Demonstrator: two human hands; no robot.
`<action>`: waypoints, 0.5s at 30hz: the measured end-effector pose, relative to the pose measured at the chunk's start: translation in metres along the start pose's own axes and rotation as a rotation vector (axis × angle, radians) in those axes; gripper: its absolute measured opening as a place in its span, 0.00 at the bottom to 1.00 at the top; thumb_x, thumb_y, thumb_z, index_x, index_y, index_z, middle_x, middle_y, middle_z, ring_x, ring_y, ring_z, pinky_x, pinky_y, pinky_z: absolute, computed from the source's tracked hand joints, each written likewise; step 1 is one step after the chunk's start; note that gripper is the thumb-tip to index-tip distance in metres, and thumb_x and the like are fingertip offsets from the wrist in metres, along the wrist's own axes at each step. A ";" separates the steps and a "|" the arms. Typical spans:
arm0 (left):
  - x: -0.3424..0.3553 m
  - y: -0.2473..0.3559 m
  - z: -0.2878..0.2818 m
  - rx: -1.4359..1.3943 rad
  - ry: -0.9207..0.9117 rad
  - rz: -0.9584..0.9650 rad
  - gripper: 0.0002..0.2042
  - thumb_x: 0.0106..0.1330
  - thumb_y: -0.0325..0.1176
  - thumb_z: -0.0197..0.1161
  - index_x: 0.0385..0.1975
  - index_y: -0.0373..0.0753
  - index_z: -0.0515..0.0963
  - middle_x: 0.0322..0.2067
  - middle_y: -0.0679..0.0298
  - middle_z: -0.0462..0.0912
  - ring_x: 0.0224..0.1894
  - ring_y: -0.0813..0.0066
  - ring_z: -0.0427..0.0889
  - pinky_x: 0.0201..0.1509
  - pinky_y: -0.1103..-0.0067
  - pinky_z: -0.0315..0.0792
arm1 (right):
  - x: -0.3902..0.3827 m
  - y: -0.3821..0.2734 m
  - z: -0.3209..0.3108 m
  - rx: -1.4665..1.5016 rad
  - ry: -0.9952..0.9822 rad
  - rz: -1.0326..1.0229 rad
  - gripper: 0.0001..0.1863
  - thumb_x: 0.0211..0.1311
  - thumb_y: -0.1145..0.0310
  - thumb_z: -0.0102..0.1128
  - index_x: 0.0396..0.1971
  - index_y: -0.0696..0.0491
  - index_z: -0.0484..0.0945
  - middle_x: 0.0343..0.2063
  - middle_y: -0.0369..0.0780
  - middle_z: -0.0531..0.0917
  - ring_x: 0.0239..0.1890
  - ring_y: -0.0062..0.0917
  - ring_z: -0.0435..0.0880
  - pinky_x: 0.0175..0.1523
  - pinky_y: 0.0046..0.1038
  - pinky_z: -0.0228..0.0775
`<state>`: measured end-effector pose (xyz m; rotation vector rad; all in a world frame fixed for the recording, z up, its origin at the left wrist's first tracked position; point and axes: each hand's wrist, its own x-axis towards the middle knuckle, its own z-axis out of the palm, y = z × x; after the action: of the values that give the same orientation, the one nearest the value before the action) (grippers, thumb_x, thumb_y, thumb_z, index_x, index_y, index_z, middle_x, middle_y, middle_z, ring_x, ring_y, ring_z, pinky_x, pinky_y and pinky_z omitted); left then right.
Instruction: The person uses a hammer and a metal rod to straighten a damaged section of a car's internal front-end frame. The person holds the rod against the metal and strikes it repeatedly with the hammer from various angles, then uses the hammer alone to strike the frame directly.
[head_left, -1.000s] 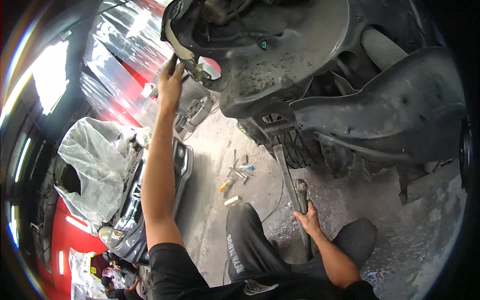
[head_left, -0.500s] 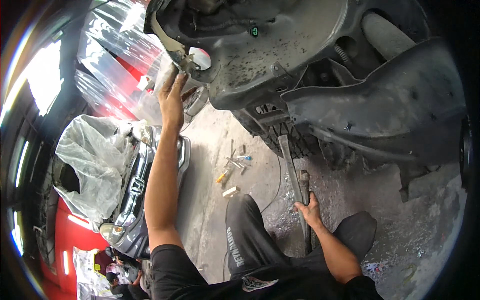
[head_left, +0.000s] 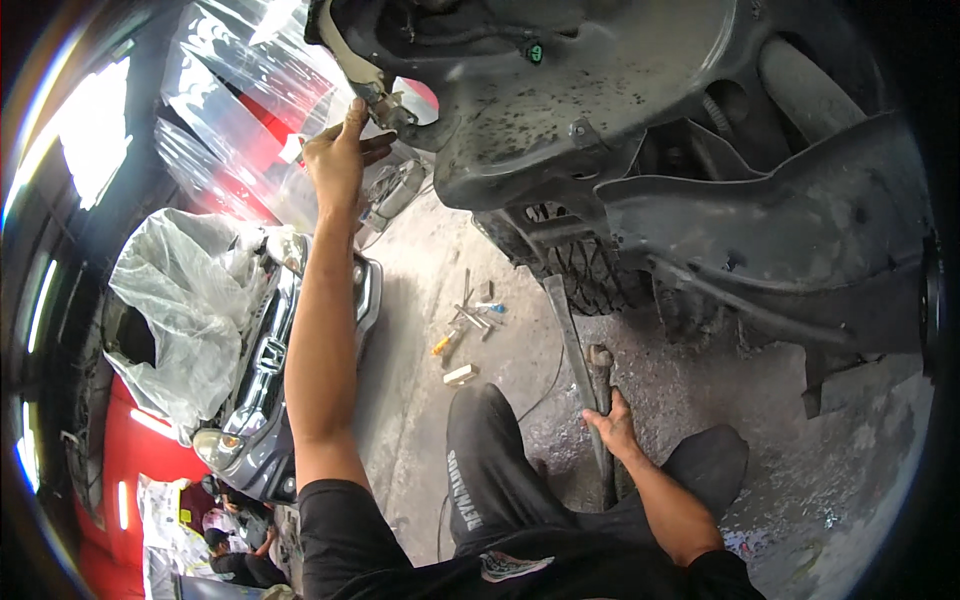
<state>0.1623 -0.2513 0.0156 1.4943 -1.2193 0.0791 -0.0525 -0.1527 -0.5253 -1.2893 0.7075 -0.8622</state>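
Observation:
My left hand point(head_left: 340, 165) is raised to the torn, bent metal edge point(head_left: 388, 108) of a dark car body. Its thumb points up against that edge, and the fingers stand apart below, partly hidden behind the hand. Low between my knees, my right hand point(head_left: 615, 427) is closed around a long flat metal bar point(head_left: 572, 340) and a hammer point(head_left: 601, 372) held side by side. The hammer's head points up, and the bar's upper end reaches near the tyre point(head_left: 580, 275). Above my hands spreads the dirty grey wheel-arch panel point(head_left: 600, 75) with a small green clip point(head_left: 536, 53).
Several hand tools point(head_left: 470, 315) and a pale block point(head_left: 461, 374) lie on the concrete floor. A car front point(head_left: 270, 355) under plastic sheeting point(head_left: 185, 300) stands at left. A black liner point(head_left: 770, 225) juts out at right. Two people point(head_left: 240, 550) crouch at lower left.
My left thumb has come up onto the torn edge while the fingers have dropped below it. The right hand still holds the bar and hammer. The view has shifted slightly.

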 end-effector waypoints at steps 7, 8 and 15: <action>-0.024 -0.031 -0.034 -0.083 -0.334 -0.103 0.27 0.80 0.44 0.55 0.67 0.26 0.69 0.57 0.49 0.82 0.48 0.59 0.88 0.43 0.72 0.85 | -0.004 -0.011 0.007 0.208 -0.130 0.038 0.27 0.59 0.65 0.74 0.52 0.66 0.74 0.41 0.51 0.85 0.44 0.40 0.85 0.53 0.37 0.76; -0.045 -0.045 -0.028 -0.117 -0.367 -0.133 0.28 0.80 0.47 0.54 0.68 0.28 0.69 0.59 0.51 0.81 0.50 0.59 0.87 0.45 0.70 0.85 | -0.006 -0.001 0.007 0.132 -0.083 -0.039 0.28 0.59 0.63 0.73 0.52 0.66 0.75 0.43 0.52 0.85 0.45 0.40 0.85 0.55 0.37 0.75; -0.271 -0.195 -0.011 -0.266 -0.443 -0.600 0.29 0.79 0.46 0.55 0.73 0.35 0.62 0.58 0.49 0.81 0.52 0.60 0.84 0.52 0.67 0.82 | -0.020 -0.016 0.022 -0.223 0.016 -0.036 0.35 0.57 0.57 0.77 0.54 0.67 0.74 0.47 0.56 0.84 0.52 0.47 0.83 0.59 0.41 0.72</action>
<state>0.1804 -0.1107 -0.2875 1.6225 -1.0142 -0.8197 -0.0466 -0.1253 -0.5070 -1.4986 0.8124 -0.8406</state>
